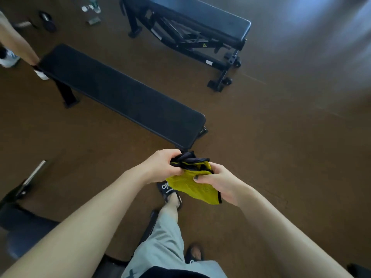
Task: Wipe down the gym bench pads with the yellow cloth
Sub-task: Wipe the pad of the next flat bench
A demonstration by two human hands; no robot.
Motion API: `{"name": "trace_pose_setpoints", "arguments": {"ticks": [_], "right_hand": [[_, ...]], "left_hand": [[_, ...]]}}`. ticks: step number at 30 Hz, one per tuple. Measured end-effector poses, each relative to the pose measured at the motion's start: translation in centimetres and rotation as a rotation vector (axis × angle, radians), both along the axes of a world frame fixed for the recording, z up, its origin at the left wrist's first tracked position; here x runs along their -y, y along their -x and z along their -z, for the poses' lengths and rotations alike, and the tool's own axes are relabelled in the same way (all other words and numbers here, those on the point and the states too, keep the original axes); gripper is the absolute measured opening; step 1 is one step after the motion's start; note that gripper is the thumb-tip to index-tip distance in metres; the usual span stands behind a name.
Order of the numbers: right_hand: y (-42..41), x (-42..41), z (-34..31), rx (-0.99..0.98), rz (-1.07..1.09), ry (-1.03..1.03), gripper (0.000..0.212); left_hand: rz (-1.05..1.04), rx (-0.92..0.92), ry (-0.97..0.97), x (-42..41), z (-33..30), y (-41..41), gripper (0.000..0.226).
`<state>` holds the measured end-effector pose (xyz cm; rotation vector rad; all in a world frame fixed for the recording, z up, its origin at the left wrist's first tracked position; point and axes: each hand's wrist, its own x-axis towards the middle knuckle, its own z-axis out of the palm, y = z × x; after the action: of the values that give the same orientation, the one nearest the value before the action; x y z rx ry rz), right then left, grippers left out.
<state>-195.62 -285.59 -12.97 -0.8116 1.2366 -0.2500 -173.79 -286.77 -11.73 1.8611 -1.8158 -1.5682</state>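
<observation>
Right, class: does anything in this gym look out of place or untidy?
Yes. Bottles and small items lie loose on the floor at the top left. The yellow cloth is bunched between both hands, not on the bench.

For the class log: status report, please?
Both hands, left and right, grip the yellow cloth. Flat bench ahead, untouched. Another person's leg at far end.

Wearer's body from the head camera: both forearms bare, no sleeves; dark polish on the right hand thumbnail; light grey trousers; black open-toed slide sandals bearing white lettering on the strap.
</observation>
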Motion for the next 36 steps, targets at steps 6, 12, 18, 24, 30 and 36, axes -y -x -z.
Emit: {"name": "trace_pose_setpoints", "arguments": {"ticks": [6, 12, 18, 24, 30, 36], "right_hand": [[-2.6, 11.9, 8.0, -0.255, 0.151, 0.062, 0.024], [-3.6, 21.1, 15.5, -0.420, 0.464, 0.230, 0.010], [-4.8, 24.6, 27.5, -0.632, 0.117, 0.858, 0.028], [-5.1, 21.5, 42.1, -0.791, -0.499, 1.057, 0.053], [-6.9, 25.6, 47.2, -0.903, -0.511, 1.253, 0.062], [-6.6, 25.1, 47.9, -0.939, -0.605, 1.258, 0.066]], "left_hand": [[-0.191, 0.074, 0.026, 10.6, 9.7, -3.9, 0.034], [-0.320, 0.144, 0.002, 15.6, 17.9, -4.9, 0.053], [-0.351, 0.270, 0.196, 19.3, 30.3, -3.5, 0.051], [-0.349, 0.419, 0.567, 20.8, 44.0, -2.5, 0.024], [-0.563, 0.533, 0.853, 21.1, 50.7, -0.3, 0.013], [-0.624, 0.525, 0.869, 21.3, 50.5, -0.1, 0.012]]}}
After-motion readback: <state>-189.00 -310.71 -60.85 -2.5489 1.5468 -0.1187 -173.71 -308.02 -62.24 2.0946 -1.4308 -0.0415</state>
